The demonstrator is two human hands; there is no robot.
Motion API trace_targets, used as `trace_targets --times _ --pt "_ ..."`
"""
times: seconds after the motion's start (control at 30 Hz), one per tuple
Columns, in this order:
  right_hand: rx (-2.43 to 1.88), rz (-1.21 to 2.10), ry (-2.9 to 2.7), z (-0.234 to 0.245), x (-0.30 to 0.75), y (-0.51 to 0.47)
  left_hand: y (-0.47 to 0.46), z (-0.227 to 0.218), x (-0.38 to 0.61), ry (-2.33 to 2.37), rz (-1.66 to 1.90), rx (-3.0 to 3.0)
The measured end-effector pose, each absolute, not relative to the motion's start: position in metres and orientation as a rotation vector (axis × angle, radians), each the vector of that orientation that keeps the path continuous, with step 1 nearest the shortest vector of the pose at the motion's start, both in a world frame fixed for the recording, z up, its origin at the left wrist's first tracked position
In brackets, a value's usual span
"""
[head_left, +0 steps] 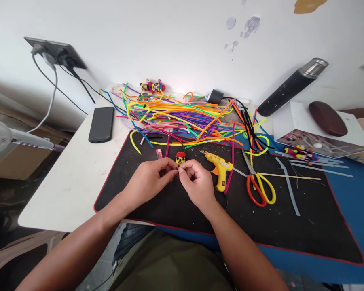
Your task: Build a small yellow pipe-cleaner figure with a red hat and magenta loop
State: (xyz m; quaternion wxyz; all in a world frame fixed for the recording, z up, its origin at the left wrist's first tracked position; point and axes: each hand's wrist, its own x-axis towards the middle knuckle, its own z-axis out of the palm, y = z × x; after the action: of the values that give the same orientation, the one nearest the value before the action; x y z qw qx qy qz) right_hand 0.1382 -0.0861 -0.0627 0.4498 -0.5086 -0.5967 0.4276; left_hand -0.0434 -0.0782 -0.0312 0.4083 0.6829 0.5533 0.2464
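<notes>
My left hand (pixel 150 180) and my right hand (pixel 197 184) meet over the black mat (pixel 291 218), fingers pinched together on a small pipe-cleaner figure (pixel 180 159) with a yellow face and a red cap. Only the figure's head shows above my fingertips; the rest is hidden between them. Just beyond lies a big loose heap of coloured pipe cleaners (pixel 185 117). A yellow glue gun (pixel 220 167) rests on the mat right beside my right hand.
Red-and-yellow scissors (pixel 259 186) and glue sticks (pixel 288 186) lie to the right. A black phone (pixel 101 123) sits at the left on the white table (pixel 63 190). A dark flask (pixel 293 87), a white box (pixel 318 129) and finished figures (pixel 153 86) stand behind.
</notes>
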Motion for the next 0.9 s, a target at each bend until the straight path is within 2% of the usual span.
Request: trace_targets --times 0.53,0.9 --pt "-1.299 1.066 -1.426 -0.065 0.138 -0.086 -0.076 -0.028 -0.047 1.342 0.569 1.641" --pt "-1.308 1.026 -1.583 -0.066 0.140 -0.088 -0.076 -0.020 -0.047 1.453 0.477 1.908"
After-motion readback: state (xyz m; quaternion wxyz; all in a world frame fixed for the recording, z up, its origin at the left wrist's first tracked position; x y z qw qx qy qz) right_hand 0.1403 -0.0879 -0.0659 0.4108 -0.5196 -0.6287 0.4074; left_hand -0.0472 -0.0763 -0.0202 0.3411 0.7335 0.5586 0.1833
